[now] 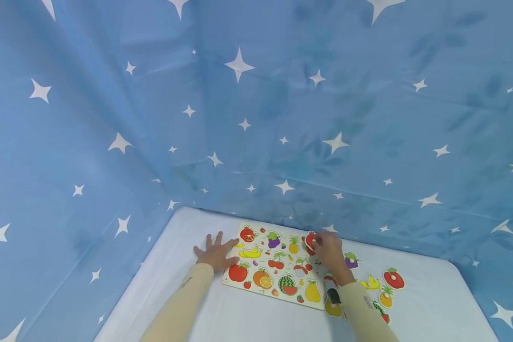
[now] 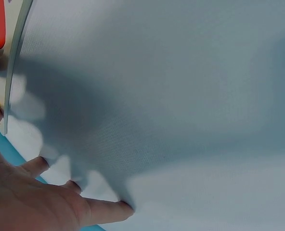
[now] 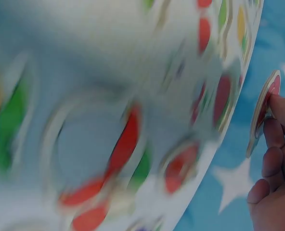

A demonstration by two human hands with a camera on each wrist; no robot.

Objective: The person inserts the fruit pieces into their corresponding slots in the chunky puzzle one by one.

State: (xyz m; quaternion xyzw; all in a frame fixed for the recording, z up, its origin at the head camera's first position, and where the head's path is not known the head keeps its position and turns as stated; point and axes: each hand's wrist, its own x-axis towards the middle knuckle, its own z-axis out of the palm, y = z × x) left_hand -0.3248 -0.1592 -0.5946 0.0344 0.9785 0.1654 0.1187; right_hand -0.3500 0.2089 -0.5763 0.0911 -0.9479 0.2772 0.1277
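Observation:
A fruit puzzle board lies on the white table, printed with bananas, cherries, an orange, a watermelon and a pear. My left hand is spread at its left edge. In the left wrist view the thumb and a finger of that hand touch the board's edge, the other fingertips resting on the cloth. My right hand pinches a red fruit puzzle piece near the board's upper right corner. Seen from the right wrist, the piece stands tilted on edge between thumb and fingers.
Loose puzzle pieces lie right of the board: grapes, bananas, an apple, a pineapple, a watermelon and a pear. My right forearm crosses over some of them. A blue star-patterned curtain hangs behind the table.

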